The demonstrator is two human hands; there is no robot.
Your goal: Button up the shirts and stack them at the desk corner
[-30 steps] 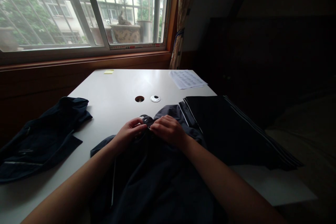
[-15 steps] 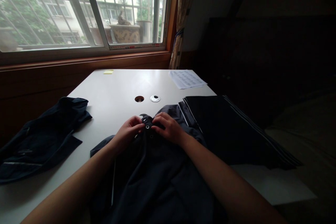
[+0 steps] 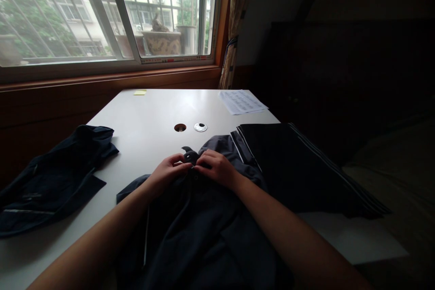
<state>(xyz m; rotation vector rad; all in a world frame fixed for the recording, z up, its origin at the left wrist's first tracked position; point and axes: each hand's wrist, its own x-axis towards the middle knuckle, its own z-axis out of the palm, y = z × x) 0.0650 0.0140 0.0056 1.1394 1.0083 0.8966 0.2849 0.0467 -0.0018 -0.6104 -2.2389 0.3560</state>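
A dark garment (image 3: pixel 204 226) lies spread on the white table (image 3: pixel 152 113) in front of me. My left hand (image 3: pixel 166 173) and my right hand (image 3: pixel 219 168) meet at its far edge, fingers pinched on the cloth around small metal snaps (image 3: pixel 192 159). The fingertips of both hands touch each other there. A small dark flap of the garment sticks up just beyond them.
A crumpled dark garment (image 3: pixel 50 181) lies at the table's left edge. A folded dark garment with white stripes (image 3: pixel 299 167) lies at the right. A cable hole (image 3: pixel 180 127) and its round cap (image 3: pixel 200 127) sit mid-table. Printed paper (image 3: pixel 241 102) and a yellow note (image 3: pixel 140 92) lie near the window.
My hands have stayed at the garment's far edge, fingers shifting slightly; the snaps that showed between them half a second ago are now mostly covered as the fingertips press together.
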